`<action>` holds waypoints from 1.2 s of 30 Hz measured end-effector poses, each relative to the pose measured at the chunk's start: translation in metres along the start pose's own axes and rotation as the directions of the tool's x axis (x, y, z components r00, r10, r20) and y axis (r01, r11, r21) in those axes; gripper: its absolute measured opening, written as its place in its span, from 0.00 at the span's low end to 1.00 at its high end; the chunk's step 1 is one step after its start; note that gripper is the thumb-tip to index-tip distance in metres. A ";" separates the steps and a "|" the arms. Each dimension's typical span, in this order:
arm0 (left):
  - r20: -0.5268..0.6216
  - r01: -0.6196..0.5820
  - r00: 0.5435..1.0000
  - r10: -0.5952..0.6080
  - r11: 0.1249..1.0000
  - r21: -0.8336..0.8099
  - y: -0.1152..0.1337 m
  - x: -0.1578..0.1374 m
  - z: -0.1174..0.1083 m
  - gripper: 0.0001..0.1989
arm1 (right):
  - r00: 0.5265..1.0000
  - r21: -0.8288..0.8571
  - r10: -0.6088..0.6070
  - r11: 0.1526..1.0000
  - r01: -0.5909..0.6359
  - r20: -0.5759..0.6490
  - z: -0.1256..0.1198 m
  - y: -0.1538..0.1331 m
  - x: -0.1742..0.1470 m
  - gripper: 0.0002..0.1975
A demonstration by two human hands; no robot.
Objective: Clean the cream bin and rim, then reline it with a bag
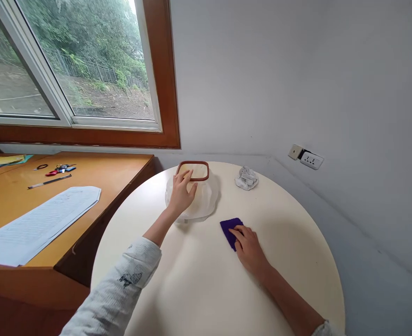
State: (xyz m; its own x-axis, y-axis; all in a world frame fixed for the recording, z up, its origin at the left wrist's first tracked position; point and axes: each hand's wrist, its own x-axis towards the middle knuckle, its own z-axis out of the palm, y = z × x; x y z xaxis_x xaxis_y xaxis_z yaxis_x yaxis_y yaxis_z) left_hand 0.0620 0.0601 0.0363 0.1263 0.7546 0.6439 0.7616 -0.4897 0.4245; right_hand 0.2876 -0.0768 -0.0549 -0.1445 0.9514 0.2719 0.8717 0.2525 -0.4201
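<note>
A round cream table (pixel 206 284), lightly laden.
A brown rectangular rim (pixel 201 179) meets a translucent rounded piece (pixel 203 203), perhaps plastic, near the far edge; a crumpled white wad (pixel 247 178) lies right, a purple cloth (pixel 229 228) nearer.

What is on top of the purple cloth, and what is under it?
The fingers of the right hand are over part of the purple cloth. Beneath is the round white table; its surface directly under the cloth is covered and cannot be seen.
</note>
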 end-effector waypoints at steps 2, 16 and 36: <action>-0.050 0.002 0.999 -0.003 0.999 -0.033 -0.003 -0.010 -0.006 0.22 | 0.999 0.001 -0.043 0.999 0.043 0.017 0.002 -0.010 -0.001 0.22; -0.129 0.155 0.976 -0.174 0.977 -0.145 -0.044 -0.080 -0.005 0.04 | 0.990 -0.113 -0.130 0.986 0.124 -0.049 0.023 -0.041 0.025 0.12; 0.332 0.074 0.943 -0.039 0.993 -0.093 -0.034 -0.079 0.029 0.18 | 0.851 -0.274 0.485 0.806 -0.525 -0.203 -0.022 0.114 0.045 0.17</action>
State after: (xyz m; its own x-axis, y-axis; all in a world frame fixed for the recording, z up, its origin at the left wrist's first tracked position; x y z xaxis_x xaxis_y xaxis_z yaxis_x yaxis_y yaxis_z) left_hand 0.0441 0.0299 -0.0472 0.3001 0.8754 0.3791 0.7065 -0.4710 0.5282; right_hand 0.3911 -0.0092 -0.0718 0.3946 0.8961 0.2031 0.9068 -0.3441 -0.2436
